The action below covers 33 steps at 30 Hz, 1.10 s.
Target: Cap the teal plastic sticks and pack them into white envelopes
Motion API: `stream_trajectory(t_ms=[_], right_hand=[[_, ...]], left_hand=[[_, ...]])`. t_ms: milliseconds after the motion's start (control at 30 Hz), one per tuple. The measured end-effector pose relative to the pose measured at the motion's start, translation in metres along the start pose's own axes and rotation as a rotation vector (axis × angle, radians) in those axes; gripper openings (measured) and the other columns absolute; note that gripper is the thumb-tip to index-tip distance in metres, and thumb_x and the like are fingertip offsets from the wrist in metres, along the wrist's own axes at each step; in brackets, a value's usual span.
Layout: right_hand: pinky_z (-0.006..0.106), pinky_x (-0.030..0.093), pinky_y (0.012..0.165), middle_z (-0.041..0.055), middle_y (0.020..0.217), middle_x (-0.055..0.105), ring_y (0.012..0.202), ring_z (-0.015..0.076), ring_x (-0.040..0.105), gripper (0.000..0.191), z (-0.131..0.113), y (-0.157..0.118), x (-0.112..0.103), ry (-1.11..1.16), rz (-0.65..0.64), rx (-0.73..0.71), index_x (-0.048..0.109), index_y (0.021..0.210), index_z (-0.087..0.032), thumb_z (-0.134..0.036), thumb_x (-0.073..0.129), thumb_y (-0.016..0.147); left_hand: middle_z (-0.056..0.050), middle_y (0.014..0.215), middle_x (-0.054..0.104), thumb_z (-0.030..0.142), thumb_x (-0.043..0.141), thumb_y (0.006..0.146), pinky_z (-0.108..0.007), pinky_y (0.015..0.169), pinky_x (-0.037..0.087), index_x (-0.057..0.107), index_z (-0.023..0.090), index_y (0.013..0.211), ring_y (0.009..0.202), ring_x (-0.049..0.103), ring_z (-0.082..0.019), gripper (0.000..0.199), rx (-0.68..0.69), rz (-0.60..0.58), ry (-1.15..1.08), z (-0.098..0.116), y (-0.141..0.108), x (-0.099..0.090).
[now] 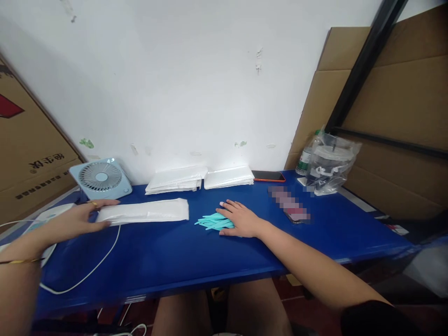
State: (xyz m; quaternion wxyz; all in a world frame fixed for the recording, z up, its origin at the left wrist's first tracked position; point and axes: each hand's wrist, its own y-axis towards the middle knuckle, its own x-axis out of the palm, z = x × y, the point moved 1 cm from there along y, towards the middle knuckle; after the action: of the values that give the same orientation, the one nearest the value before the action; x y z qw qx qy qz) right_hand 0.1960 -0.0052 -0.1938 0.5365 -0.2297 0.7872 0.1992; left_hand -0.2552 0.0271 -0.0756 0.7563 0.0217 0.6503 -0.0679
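On the blue table lies a long white plastic packet (147, 212). My left hand (86, 218) grips its left end, with the thumb on the near side and the fingers on the far side. A small pile of turquoise plastic sticks (212, 221) sits near the middle of the table. My right hand (240, 219) rests palm down over the right part of that pile, fingers spread and pointing left; what lies under the palm is hidden. Two stacks of white packets, a left one (175, 179) and a right one (229, 177), lie against the wall.
A light blue fan (101, 178) stands at the back left, and a white cable (94, 268) curves over the blue table (168, 261). An orange-edged phone (269, 176), a blurred phone-like item (289, 204), a bottle (304, 158) and a bagged cup (331, 163) are at right.
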Motion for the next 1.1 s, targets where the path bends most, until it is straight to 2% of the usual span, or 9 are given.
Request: stream_trajectory(t_ms=[67,167,267,400,500,633,800,933,1100], right_hand=[[0.048,0.013,0.109,0.0026,0.150,0.019,0.137,0.0326,0.012,0.082,-0.002,0.000,0.001,-0.005,-0.002,-0.002,0.026,0.142,-0.031,-0.074,0.038,0.074],[0.048,0.011,0.110,0.0037,0.149,0.023,0.136,0.0335,0.014,0.084,-0.004,0.000,-0.001,-0.016,0.017,-0.018,0.027,0.142,-0.029,-0.074,0.041,0.073],[0.047,0.012,0.110,0.0048,0.145,0.032,0.134,0.0303,0.022,0.071,0.003,-0.001,-0.013,0.009,0.137,-0.027,0.032,0.140,-0.028,-0.065,0.041,0.080],[0.034,0.040,0.091,0.0087,0.119,0.057,0.107,0.0213,0.053,0.037,0.029,0.004,-0.042,0.125,0.289,0.052,0.060,0.115,-0.021,-0.040,0.040,0.089],[0.025,0.043,0.073,0.0056,0.090,0.065,0.081,0.0164,0.059,0.019,0.047,0.018,-0.055,0.111,0.145,0.105,0.070,0.086,-0.018,-0.027,0.056,0.079],[0.020,0.039,0.057,0.0013,0.074,0.066,0.069,0.0138,0.057,0.016,0.056,0.037,-0.053,0.131,-0.138,0.169,0.071,0.075,-0.017,-0.026,0.069,0.062],[0.019,0.035,0.050,-0.0006,0.064,0.062,0.057,0.0103,0.052,0.021,0.060,0.038,-0.038,0.257,-0.148,0.117,0.069,0.075,-0.015,-0.032,0.070,0.063],[0.019,0.037,0.053,-0.0004,0.066,0.061,0.059,0.0100,0.052,0.027,0.063,0.035,-0.034,0.405,0.006,0.118,0.067,0.080,-0.015,-0.037,0.068,0.066],[0.019,0.038,0.055,0.0000,0.067,0.061,0.061,0.0103,0.053,0.027,0.064,0.039,-0.034,0.475,0.074,0.143,0.066,0.080,-0.014,-0.037,0.069,0.066]], left_hand=[[0.001,0.128,0.053,0.054,0.051,0.070,-0.028,0.096,0.038,0.046,0.023,0.125,0.112,0.051,-0.023,0.063,0.128,-0.079,0.003,0.009,0.016,0.019],[-0.010,0.138,0.042,0.047,0.055,0.068,-0.035,0.105,0.028,0.041,0.014,0.130,0.125,0.038,-0.029,0.072,0.198,0.012,0.055,0.026,0.036,0.044],[-0.011,0.141,0.037,0.047,0.054,0.067,-0.038,0.106,0.027,0.042,0.014,0.130,0.126,0.037,-0.030,0.072,0.265,0.075,0.031,0.055,0.047,0.064],[-0.009,0.129,0.051,0.046,0.044,0.077,-0.037,0.101,0.033,0.052,0.018,0.120,0.117,0.046,-0.025,0.052,0.436,0.100,-0.151,0.116,0.052,0.083],[-0.005,0.104,0.064,0.044,0.042,0.080,-0.030,0.082,0.045,0.060,0.021,0.107,0.092,0.059,-0.020,0.040,0.495,-0.006,-0.280,0.167,0.061,0.094],[-0.003,0.079,0.066,0.045,0.048,0.077,-0.025,0.064,0.043,0.065,0.020,0.090,0.070,0.059,-0.016,0.033,0.543,-0.125,-0.281,0.217,0.075,0.110],[-0.001,0.072,0.064,0.050,0.050,0.075,-0.022,0.053,0.037,0.063,0.019,0.082,0.063,0.055,-0.014,0.035,0.550,-0.263,-0.315,0.230,0.079,0.128],[0.000,0.067,0.060,0.054,0.040,0.081,-0.023,0.052,0.031,0.062,0.019,0.080,0.059,0.051,-0.013,0.042,0.549,-0.160,-0.311,0.226,0.080,0.133],[0.001,0.068,0.061,0.047,0.045,0.082,-0.023,0.055,0.030,0.061,0.022,0.077,0.063,0.052,-0.014,0.031,0.571,-0.042,-0.205,0.225,0.088,0.134]])
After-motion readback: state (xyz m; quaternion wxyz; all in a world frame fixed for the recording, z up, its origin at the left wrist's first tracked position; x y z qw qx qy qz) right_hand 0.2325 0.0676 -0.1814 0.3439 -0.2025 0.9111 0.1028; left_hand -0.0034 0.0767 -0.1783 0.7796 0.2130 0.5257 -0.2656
